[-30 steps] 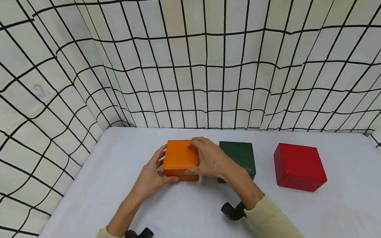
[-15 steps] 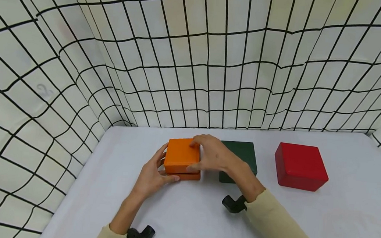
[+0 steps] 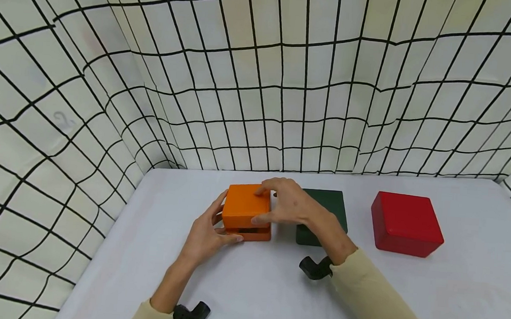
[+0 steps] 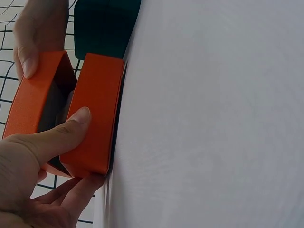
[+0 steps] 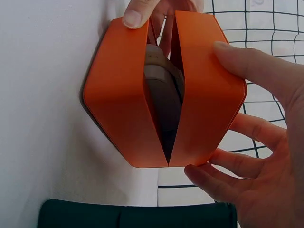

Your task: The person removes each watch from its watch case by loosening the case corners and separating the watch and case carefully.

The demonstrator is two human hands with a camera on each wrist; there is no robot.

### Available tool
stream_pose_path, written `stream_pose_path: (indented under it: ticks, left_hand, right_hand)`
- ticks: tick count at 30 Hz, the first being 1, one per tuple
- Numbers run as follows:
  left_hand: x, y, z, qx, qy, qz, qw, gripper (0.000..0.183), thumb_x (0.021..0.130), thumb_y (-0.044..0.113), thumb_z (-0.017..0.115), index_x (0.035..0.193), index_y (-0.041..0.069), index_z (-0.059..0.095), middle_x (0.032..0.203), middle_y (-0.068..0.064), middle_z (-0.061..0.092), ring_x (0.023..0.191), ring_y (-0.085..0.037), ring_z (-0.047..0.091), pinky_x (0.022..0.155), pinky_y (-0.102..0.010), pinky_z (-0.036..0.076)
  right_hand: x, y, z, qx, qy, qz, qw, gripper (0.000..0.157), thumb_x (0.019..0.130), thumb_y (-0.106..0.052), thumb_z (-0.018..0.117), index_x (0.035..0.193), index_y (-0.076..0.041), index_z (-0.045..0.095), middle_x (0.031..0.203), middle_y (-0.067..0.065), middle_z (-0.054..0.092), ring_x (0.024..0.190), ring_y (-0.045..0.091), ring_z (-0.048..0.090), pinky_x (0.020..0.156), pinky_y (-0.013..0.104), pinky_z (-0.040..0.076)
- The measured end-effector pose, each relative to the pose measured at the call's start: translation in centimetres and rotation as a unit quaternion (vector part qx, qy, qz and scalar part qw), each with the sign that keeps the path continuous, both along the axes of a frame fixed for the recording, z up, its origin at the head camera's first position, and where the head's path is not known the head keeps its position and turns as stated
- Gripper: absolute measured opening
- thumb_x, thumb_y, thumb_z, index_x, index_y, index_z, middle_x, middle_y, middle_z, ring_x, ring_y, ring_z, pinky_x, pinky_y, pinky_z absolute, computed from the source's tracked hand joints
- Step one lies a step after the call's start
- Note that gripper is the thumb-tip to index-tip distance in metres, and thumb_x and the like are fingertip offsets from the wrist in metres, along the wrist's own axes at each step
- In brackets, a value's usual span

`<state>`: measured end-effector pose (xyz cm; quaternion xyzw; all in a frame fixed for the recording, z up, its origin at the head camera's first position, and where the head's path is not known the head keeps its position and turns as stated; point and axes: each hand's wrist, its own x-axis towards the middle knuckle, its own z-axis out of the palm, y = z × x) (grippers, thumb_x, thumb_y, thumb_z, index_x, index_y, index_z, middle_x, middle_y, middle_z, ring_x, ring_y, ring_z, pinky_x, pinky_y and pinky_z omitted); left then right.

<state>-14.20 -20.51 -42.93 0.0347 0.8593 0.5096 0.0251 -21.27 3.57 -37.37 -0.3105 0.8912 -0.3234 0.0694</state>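
An orange box (image 3: 247, 203) stands on the white table in front of me, its lid tilted up along the front edge. My left hand (image 3: 204, 240) grips the box's lower half (image 4: 97, 114) from the left, thumb on the front. The lid (image 5: 202, 80) is held by my right hand (image 3: 292, 203), thumb on its front and fingers over the top and right side. Through the gap, the right wrist view shows a greyish rounded object (image 5: 161, 85) with a brownish band across it; its kind is partly hidden.
Just right of the orange box is a dark green box (image 3: 330, 206), partly behind my right forearm. A red box (image 3: 407, 222) sits further right. A wall with black grid lines (image 3: 282, 97) rises behind and to the left of the white table (image 3: 272, 299).
The orange lid has gone from resting down on the base to lifted at the front, opening a gap. My right hand rose slightly with it; my left hand stays on the base.
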Motion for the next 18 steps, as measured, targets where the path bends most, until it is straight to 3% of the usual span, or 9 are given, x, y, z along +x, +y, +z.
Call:
stream_pose_path:
  ticks: [18]
  left_hand:
    - [0.03, -0.01, -0.12, -0.01, 0.016, -0.001, 0.9998, 0.124, 0.071, 0.006, 0.095, 0.166, 0.037, 0.022, 0.155, -0.013, 0.052, 0.141, -0.037, 0.057, 0.101, -0.035, 0.058]
  right_hand:
    - [-1.0, 0.22, 0.19, -0.008, -0.025, -0.001, 1.0, 0.054, 0.085, -0.052, 0.077, 0.13, -0.023, 0.071, 0.143, 0.004, 0.066, 0.127, 0.028, 0.061, 0.106, 0.048, 0.054]
